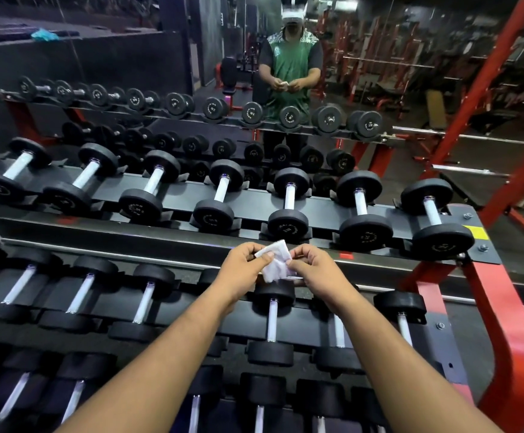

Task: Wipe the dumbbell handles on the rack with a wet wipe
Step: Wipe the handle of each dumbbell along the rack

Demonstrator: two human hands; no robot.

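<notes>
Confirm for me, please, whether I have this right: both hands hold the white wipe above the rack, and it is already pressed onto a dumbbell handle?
Not quite. In the head view the left hand and right hand do hold the wipe above the rack, but it is in the air, touching no dumbbell handle.

rack (488, 276) — red-framed, tiered (black shelves) | dumbbells (288, 210) — black, side by side in cradles

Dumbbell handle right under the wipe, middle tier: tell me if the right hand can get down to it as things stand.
Probably yes. The right hand hovers above that dumbbell handle, with nothing between them. But both it and the left hand pinch the wet wipe, so it is busy for now.
</notes>
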